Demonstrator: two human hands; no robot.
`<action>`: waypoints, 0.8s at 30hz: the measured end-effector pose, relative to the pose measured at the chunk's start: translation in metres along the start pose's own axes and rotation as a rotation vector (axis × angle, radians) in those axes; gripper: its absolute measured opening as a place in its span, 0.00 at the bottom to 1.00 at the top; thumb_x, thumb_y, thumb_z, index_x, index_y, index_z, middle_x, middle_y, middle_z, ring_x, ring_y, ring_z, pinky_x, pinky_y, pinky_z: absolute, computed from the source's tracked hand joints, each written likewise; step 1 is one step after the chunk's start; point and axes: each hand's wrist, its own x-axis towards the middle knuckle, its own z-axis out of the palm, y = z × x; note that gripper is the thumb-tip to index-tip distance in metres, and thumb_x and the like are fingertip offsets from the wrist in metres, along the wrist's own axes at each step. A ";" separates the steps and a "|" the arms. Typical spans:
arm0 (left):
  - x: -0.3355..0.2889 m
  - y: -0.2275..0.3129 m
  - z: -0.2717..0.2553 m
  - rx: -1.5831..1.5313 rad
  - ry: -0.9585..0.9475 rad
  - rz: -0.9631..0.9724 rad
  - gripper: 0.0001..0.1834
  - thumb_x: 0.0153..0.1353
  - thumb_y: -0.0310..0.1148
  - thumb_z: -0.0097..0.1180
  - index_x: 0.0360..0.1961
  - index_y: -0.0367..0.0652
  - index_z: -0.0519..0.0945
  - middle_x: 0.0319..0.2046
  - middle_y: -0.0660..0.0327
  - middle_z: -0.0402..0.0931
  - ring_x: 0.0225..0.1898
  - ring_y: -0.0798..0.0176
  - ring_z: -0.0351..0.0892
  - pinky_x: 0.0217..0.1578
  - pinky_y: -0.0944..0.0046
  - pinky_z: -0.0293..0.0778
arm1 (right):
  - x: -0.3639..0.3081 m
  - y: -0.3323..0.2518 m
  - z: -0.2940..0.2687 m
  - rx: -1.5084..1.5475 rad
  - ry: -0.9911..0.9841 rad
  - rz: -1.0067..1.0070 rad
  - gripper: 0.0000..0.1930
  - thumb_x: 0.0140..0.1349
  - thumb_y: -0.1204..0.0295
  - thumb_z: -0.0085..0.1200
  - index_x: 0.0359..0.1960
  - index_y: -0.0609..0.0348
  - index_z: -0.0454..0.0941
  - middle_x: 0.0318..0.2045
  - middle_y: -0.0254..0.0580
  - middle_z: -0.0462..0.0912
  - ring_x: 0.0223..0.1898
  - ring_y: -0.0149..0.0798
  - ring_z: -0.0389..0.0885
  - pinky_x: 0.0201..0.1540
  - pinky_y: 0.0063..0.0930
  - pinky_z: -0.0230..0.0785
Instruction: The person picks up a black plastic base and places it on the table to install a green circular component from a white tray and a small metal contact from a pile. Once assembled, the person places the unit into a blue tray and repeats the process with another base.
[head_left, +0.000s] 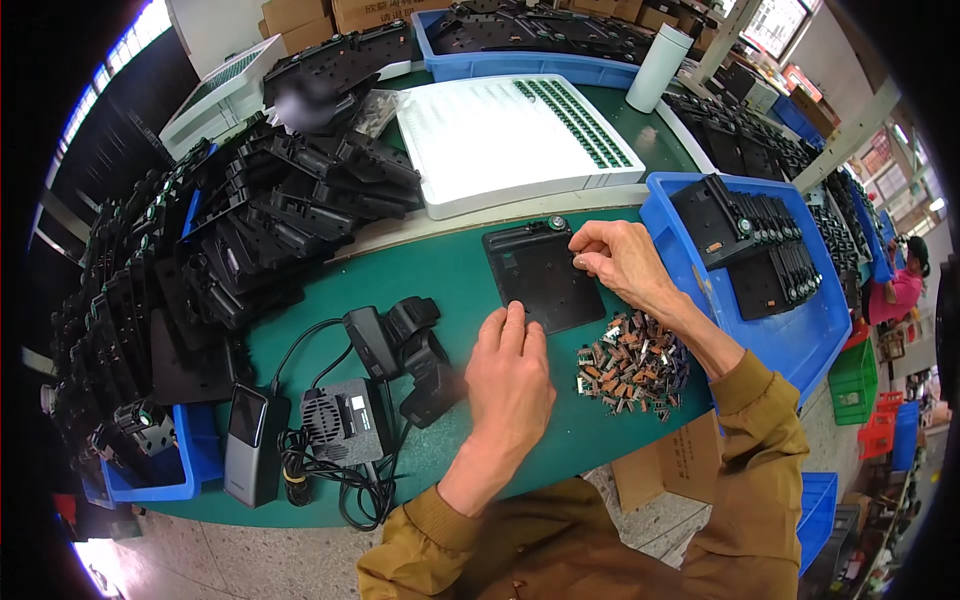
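Starting at the far left, black moulded parts [110,315] crowd together, outer ones sinking into the dark fisheye rim, and they cover most of the left blue bin [205,450] beneath. Next along, a dark power bank [255,445] stands beside a grilled black device [345,420], with a cable [365,495] in coils so tangled that its run is hard to follow. Behind them a heap of black housings [290,200] piles up, a grey blur masking its top. The strapped black gadget [400,345] sits just beyond, its lower end smeared.

Now the left hand [510,370]: palm down, fingers stretched and close together, tips at the near edge of the black plate [540,280]; its thumb is out of sight, and whether it grips anything I can't tell. That plate lies on the green bench [450,470] between the hands, in front of the white tray [480,145]. The right hand [630,265] comes over the plate's right side, thumb and forefinger drawn into a pinch; anything tiny between them can't be made out. Below it, small brown-and-silver parts [635,365] overlap too thickly to separate. Under the bench edge, a cardboard box [670,460] is partly covered by the right sleeve [755,440]. Rightward, the right blue bin [700,290] holds more plates [765,250], overlapping one another, and a distant person in pink [900,290] is bent by the lens.
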 end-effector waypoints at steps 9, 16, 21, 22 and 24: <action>0.000 0.001 0.001 0.000 0.019 -0.006 0.28 0.37 0.20 0.62 0.46 0.28 0.77 0.55 0.43 0.71 0.57 0.45 0.69 0.54 0.54 0.72 | -0.002 0.000 -0.001 -0.040 -0.035 0.065 0.10 0.51 0.72 0.61 0.35 0.63 0.83 0.25 0.47 0.85 0.27 0.44 0.84 0.34 0.35 0.73; 0.000 0.001 0.001 -0.001 0.015 -0.005 0.28 0.37 0.21 0.63 0.46 0.28 0.77 0.55 0.43 0.72 0.57 0.44 0.70 0.54 0.54 0.72 | -0.002 -0.003 0.003 -0.116 0.004 -0.014 0.10 0.50 0.73 0.62 0.34 0.67 0.82 0.27 0.47 0.84 0.30 0.43 0.84 0.35 0.34 0.74; 0.001 0.002 -0.001 0.009 -0.001 -0.002 0.29 0.36 0.22 0.63 0.47 0.28 0.77 0.55 0.42 0.72 0.57 0.44 0.70 0.55 0.55 0.72 | -0.002 0.000 0.002 -0.169 -0.008 -0.053 0.11 0.50 0.75 0.62 0.34 0.69 0.82 0.27 0.46 0.83 0.29 0.39 0.83 0.34 0.30 0.74; 0.001 0.002 0.000 0.009 -0.002 -0.002 0.29 0.36 0.22 0.63 0.47 0.28 0.77 0.55 0.42 0.72 0.57 0.44 0.70 0.55 0.55 0.72 | -0.003 0.002 0.001 -0.126 -0.022 -0.037 0.11 0.50 0.75 0.61 0.34 0.69 0.82 0.27 0.46 0.83 0.29 0.38 0.83 0.34 0.30 0.75; 0.001 0.002 0.000 0.004 -0.006 -0.008 0.29 0.36 0.22 0.63 0.47 0.28 0.77 0.55 0.42 0.72 0.58 0.44 0.70 0.55 0.55 0.72 | -0.003 0.001 -0.001 -0.081 -0.038 -0.022 0.11 0.49 0.76 0.61 0.35 0.69 0.82 0.27 0.46 0.84 0.29 0.37 0.83 0.34 0.30 0.75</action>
